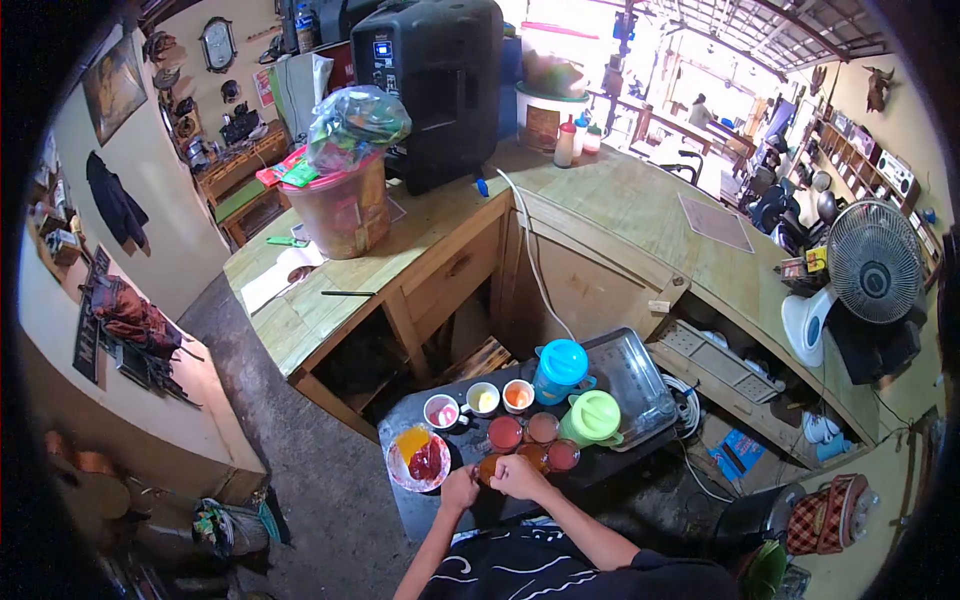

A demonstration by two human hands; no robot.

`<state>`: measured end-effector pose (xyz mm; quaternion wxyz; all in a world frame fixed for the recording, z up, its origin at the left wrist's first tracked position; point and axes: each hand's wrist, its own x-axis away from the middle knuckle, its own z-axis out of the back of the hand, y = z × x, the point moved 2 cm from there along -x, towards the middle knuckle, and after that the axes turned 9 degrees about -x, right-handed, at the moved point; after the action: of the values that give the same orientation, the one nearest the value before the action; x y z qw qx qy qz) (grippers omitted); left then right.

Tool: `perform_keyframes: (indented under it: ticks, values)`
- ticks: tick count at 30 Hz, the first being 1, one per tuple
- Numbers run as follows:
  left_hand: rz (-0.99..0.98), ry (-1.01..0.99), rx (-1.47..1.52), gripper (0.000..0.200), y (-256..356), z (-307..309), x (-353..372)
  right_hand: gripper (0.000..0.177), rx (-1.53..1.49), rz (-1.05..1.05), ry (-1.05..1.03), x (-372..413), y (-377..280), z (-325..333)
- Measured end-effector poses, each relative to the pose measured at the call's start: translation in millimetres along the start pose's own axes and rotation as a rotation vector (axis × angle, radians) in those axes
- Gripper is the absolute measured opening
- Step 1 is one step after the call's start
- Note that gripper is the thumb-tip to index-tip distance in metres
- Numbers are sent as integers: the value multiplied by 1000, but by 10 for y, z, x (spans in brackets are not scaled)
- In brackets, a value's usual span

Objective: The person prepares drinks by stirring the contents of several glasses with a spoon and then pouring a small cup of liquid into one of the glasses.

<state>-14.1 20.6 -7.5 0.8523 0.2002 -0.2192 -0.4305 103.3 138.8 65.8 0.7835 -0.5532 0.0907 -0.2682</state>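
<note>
My left hand (460,489) and my right hand (519,477) are close together over the near edge of a dark low table, both with curled fingers. Just beyond and between them shows a glass of orange-brown drink (488,468), partly covered by my hands. What the fingers pinch, if anything, is too small to tell. Left of my left hand stands a white bowl (397,478) with yellow and red jelly-like contents. Right of my right hand are a reddish glass (563,456) and other filled glasses, among them a red one (504,433) and a pinkish one (542,428).
Three white mugs (482,399) line the table's far side. Beside them stand a blue lidded pitcher (562,370), a light green pitcher (594,417) and a metal tray (640,385). A wooden counter (420,260) bends around, carrying a bucket (340,215), a speaker (440,90) and a fan (872,255).
</note>
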Motion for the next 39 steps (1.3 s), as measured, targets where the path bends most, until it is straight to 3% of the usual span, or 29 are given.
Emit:
perform_keyframes:
  ticks: [4, 7, 10, 13, 16, 17, 20, 23, 26, 27, 30, 33, 36, 39]
  values:
    - [-15, 18, -13, 20, 5, 9, -10, 17, 282, -58, 180, 48, -179, 144]
    - [-19, 9, -23, 20, 23, 9, 6, 19, 332, -79, 34, 35, -56, 124]
    - [-7, 14, 5, 18, 24, 17, 2, 20, 63, -84, -187, 23, 23, 61]
    - [-11, 21, 0, 18, 45, 33, -1, 20, -188, -187, -107, 8, 13, 63]
    - [-15, 14, -13, 18, 51, 45, 10, 19, 121, -36, 192, -8, -40, 220]
    - [-16, 9, -13, 18, 54, 45, 13, 19, 190, -71, 208, -7, -42, 262]
    - [-9, 20, -4, 18, 79, 72, 22, 18, 303, -64, 34, -11, -49, 280]
    - [-26, 26, -4, 17, 32, 0, 12, 19, 108, -114, -208, -2, 85, 118]
    - [-35, 34, -30, 16, -27, -13, 5, 19, -150, -194, -276, -45, 85, 75]
    - [-45, 67, -25, 16, 25, 20, 4, 20, -133, -167, -116, -30, 40, 105]
    - [-13, 41, 18, 15, 124, 85, 37, 21, 111, -58, 103, -32, -45, 272]
    - [-21, 42, 21, 15, 67, 9, 18, 21, 355, -114, 66, -7, 34, 238]
    - [-16, 67, 20, 14, -16, 46, 28, 21, 257, -39, -131, 23, 82, 119]
    - [-28, 53, 23, 14, 55, 29, 30, 21, -82, -116, -264, 17, 101, 42]
